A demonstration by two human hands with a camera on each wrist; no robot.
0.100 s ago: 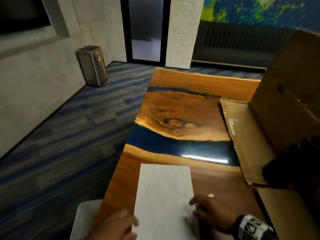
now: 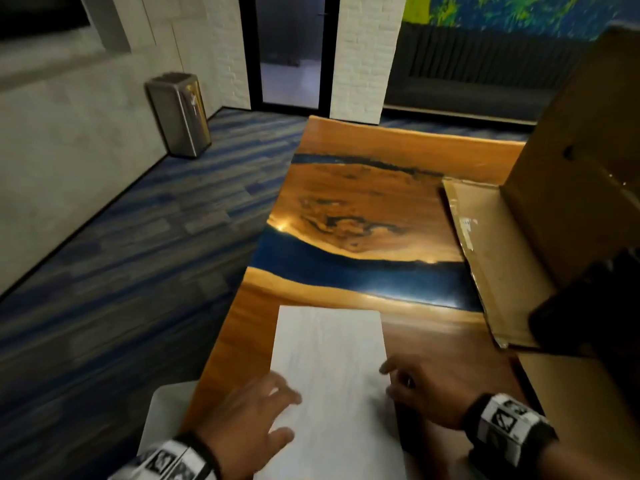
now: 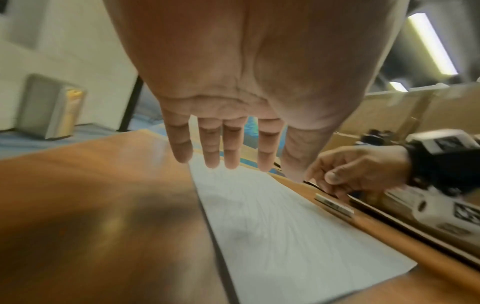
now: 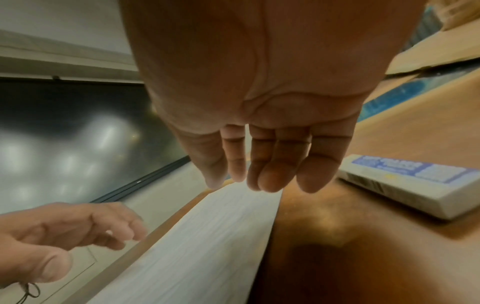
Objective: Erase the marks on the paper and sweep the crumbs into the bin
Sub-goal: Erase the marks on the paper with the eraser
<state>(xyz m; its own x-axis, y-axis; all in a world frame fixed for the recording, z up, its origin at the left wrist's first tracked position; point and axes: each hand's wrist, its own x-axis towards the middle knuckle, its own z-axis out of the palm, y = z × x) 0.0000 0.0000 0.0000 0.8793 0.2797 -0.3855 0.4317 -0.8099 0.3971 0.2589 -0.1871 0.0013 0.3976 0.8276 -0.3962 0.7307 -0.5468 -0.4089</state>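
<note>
A white sheet of paper (image 2: pixel 329 358) with faint pencil lines lies on the wooden table (image 2: pixel 363 209) in front of me. My left hand (image 2: pixel 263 417) hovers over its left part with straight, spread fingers (image 3: pixel 223 148) and holds nothing. My right hand (image 2: pixel 408 382) sits at the paper's right edge with relaxed fingers (image 4: pixel 259 164) and holds nothing. A white eraser in a blue printed sleeve (image 4: pixel 415 185) lies on the table just right of that hand, also the eraser (image 3: pixel 335 205). The head view hides it. A steel bin (image 2: pixel 180 114) stands on the floor by the far left wall.
A large cardboard box (image 2: pixel 571 168) with a flap (image 2: pixel 485 254) lying flat takes the table's right side. A black object (image 2: pixel 588 313) sits by the flap. The table's left edge drops to blue carpet. A white seat (image 2: pixel 166 410) is at the lower left.
My left hand has reached a little further over the paper. The white bit of eraser seen beside my right fingers is now covered by that hand in the head view.
</note>
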